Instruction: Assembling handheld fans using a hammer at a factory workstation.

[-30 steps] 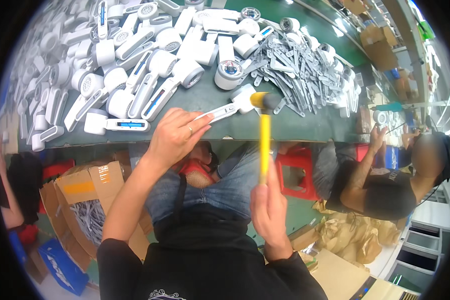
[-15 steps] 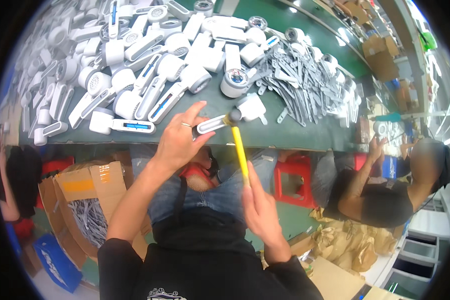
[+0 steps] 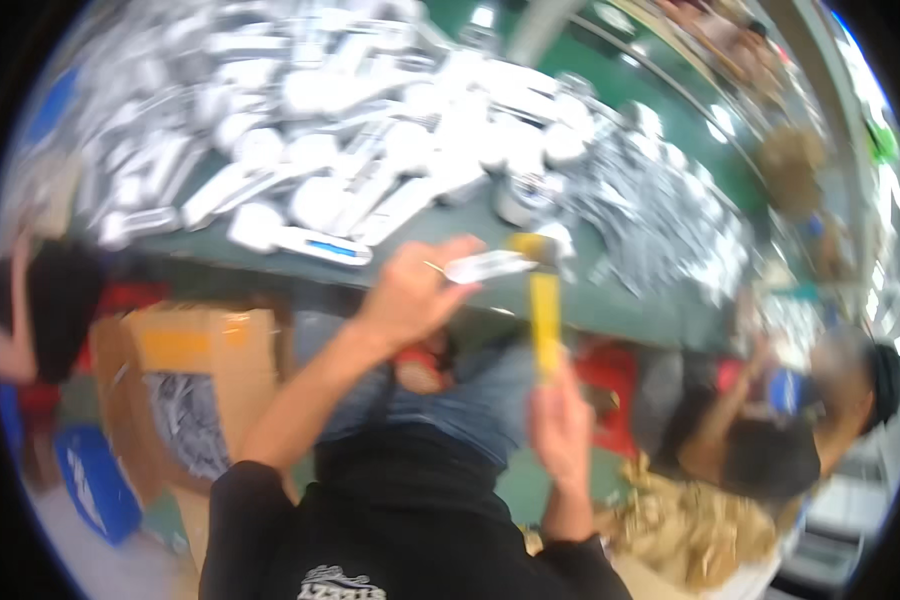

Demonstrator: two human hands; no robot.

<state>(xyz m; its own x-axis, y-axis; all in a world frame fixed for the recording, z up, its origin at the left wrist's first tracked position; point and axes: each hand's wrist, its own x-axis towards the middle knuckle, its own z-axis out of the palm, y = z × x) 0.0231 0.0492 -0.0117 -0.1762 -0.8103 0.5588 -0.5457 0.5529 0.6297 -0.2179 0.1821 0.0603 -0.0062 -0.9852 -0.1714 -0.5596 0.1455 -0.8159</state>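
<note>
Hammer (image 3: 546,318), yellow-shafted with a yellow-and-dark head, is wrapped at its six o'clock end by the bare right hand (image 3: 562,425); the bare left hand (image 3: 410,295) pinches the nine o'clock end of a long, white plastic handle piece (image 3: 490,266), near the edge of the green table (image 3: 600,308). The hammer's head overlaps that piece's three o'clock end; blur hides whether they touch. An off-line blow could crack the plastic or catch the left hand, and a loose pinch might let the piece skid towards the heap of flat grey strips (image 3: 650,215) at two o'clock.
</note>
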